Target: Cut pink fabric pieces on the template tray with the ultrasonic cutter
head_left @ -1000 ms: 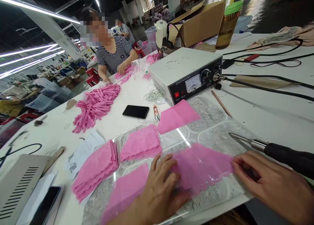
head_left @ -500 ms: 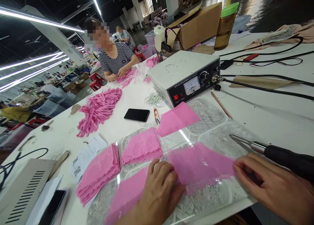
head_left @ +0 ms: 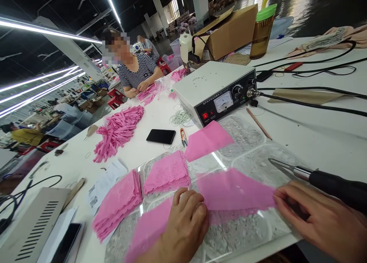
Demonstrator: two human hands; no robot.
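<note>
A thin pink fabric piece [head_left: 235,190] lies across a clear-topped mat with a marble pattern [head_left: 243,236]. My left hand [head_left: 185,221] is closed, its fingers curled at the left edge of this piece; the fingertips are partly hidden. The right corner of the fabric is pinched between the thumb and fingers of my right hand [head_left: 318,213]. Just above that hand is a black-handled tool with a pointed metal blade [head_left: 312,175]; whether the hand also grips it I cannot tell. Another pink piece [head_left: 150,224] lies partly under my left forearm.
Two stacks of scalloped pink fabric [head_left: 119,203] and a single pink piece [head_left: 209,138] lie beyond my hands. Behind them are a phone [head_left: 161,136], orange snips [head_left: 183,137] and a control box [head_left: 218,91]. A co-worker [head_left: 137,72] handles pink strips across the table.
The view has shifted slightly. The lower edge of the pink piece lies straighter, and my left fingers have moved a little at its left edge. My right hand keeps its pinch.
</note>
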